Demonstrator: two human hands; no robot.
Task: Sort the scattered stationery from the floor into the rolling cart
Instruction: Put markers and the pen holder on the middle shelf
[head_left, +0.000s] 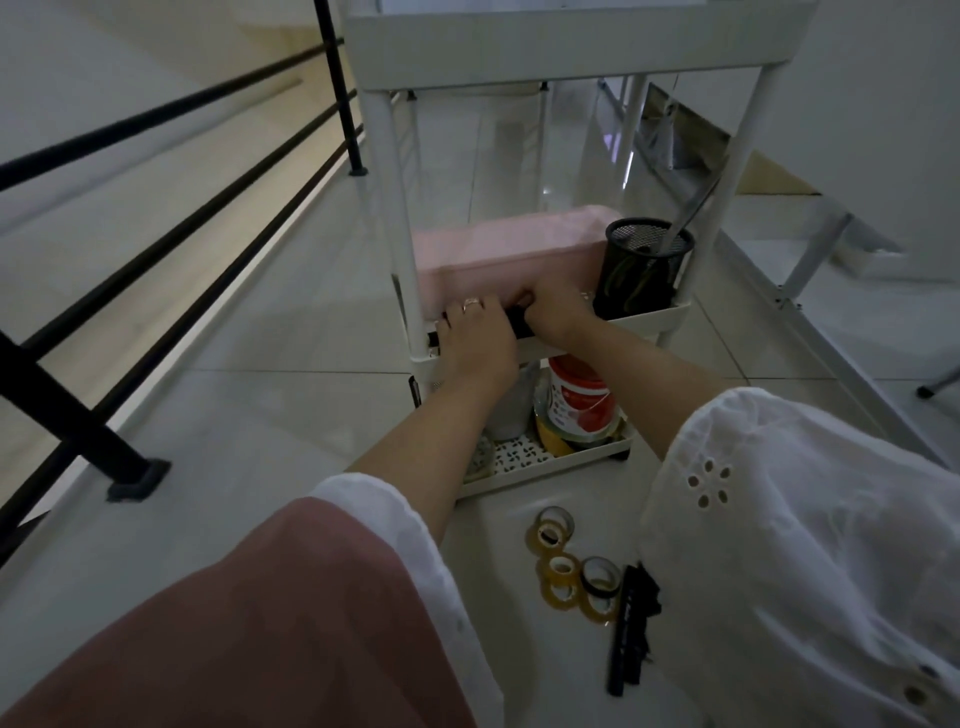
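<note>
Both my hands are at the front of the middle tier (649, 314) of the white rolling cart (571, 52). My left hand (475, 338), ring on one finger, lies over a black oblong item (517, 319) with its fingers curled down across the top. My right hand (556, 312) clasps the same item from the other end, knuckles bent and thumb tucked against it. Only a short black stretch shows between my hands, so I cannot tell what kind of stationery it is. It sits along the tier's front rim, pressed up against a pink box (498, 260) that fills most of the shelf behind it.

Just right of the pink box, in the tier's corner, stands a black mesh pen cup (644, 265) with a thin metal rod (685, 218) leaning out of it.

On the bottom tier (545, 475), under my wrists, a red-and-white can (579, 395) stands upright among other containers that my arms partly hide.

On the tiled floor (260, 415) near my right sleeve, several tape rolls (558, 595) lie bunched together, touching one another. Just to their right lie a black marker (623, 639) and a few black binder clips (648, 592). A black railing (337, 83) runs along the left.
</note>
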